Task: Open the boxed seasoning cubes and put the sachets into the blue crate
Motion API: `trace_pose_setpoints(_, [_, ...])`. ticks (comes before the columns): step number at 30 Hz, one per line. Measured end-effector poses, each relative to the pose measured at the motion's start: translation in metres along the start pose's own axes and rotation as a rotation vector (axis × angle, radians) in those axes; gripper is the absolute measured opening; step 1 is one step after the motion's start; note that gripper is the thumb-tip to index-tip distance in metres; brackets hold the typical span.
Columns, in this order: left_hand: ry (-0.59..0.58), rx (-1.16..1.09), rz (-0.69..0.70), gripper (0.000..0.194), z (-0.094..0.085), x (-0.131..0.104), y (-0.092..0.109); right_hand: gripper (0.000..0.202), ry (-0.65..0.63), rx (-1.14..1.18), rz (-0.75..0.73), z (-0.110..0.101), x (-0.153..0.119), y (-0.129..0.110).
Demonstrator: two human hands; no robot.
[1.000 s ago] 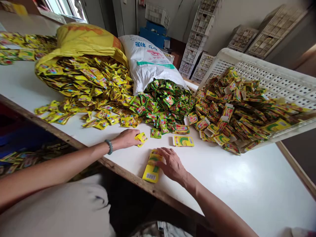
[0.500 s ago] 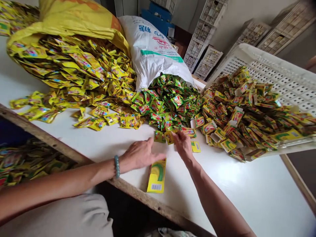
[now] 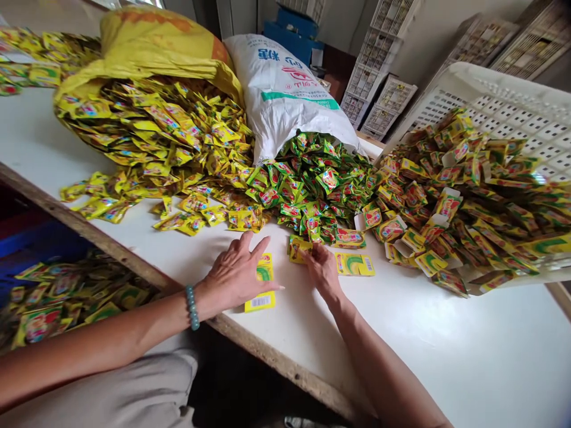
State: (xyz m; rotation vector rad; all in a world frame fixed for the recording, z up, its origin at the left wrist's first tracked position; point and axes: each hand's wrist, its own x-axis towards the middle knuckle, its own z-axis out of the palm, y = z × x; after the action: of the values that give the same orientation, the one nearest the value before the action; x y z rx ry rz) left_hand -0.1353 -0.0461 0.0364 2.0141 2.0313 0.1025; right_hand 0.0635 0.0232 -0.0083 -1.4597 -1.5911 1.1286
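Observation:
My left hand (image 3: pixel 234 273) is open, thumb and fingers spread over a yellow box (image 3: pixel 260 302) with a green curved print and a barcode. It covers the box's middle, and whether it presses on it I cannot tell. To its right, my right hand (image 3: pixel 325 268) is closed, fingertips pinching a small yellow packet (image 3: pixel 298 249) low over the table. Another yellow box (image 3: pixel 357 265) with a barcode lies just right of that hand, partly behind it. Beyond the fingers lie a heap of green-and-red packets (image 3: pixel 312 178) and a small box (image 3: pixel 349 238).
Yellow packets (image 3: pixel 178 137) spill from a yellow sack (image 3: pixel 165 41) at left. A white sack (image 3: pixel 289 89) lies behind the green packets. At right, a tilted white crate (image 3: pixel 504 101) spills small boxes (image 3: pixel 446 202). The table's front edge (image 3: pixel 276 359) runs diagonally; more packets (image 3: pixel 80 291) lie below.
My left hand and the box under it have moved left and away from me. My right hand stays near the packet heap, still pinching. The whole view has shifted slightly.

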Motion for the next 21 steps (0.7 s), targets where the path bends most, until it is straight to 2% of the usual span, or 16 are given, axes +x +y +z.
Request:
trace_pose_setpoints(2, [-0.074,-0.041,-0.031,0.1,-0.001,-0.004,-0.002,0.029,-0.016,0.006,0.015,0.004,-0.004,0.003])
trace_pose_setpoints(4, [-0.091,-0.113,-0.008,0.093,0.0,-0.005,-0.004,0.028,-0.043,0.073,0.047,0.007,-0.008,0.003])
trace_pose_setpoints(8, [0.071,-0.237,0.115,0.079,0.01,-0.002,-0.01,0.03,-0.154,0.238,0.14,0.017,-0.019,-0.005])
trace_pose_setpoints(11, [0.147,-0.174,0.139,0.07,0.016,-0.002,-0.012,0.032,-0.227,0.351,0.193,0.026,-0.025,-0.007])
trace_pose_setpoints(15, [0.148,0.008,0.113,0.084,0.014,-0.006,-0.013,0.032,-0.151,0.373,0.149,0.03,-0.025,-0.002])
trace_pose_setpoints(18, [0.111,-0.025,0.154,0.06,0.008,-0.005,-0.018,0.033,-0.123,0.389,0.147,0.026,-0.022,0.001])
trace_pose_setpoints(21, [0.097,-0.237,0.117,0.037,0.002,0.0,-0.023,0.035,-0.119,0.511,0.188,0.02,-0.019,-0.006])
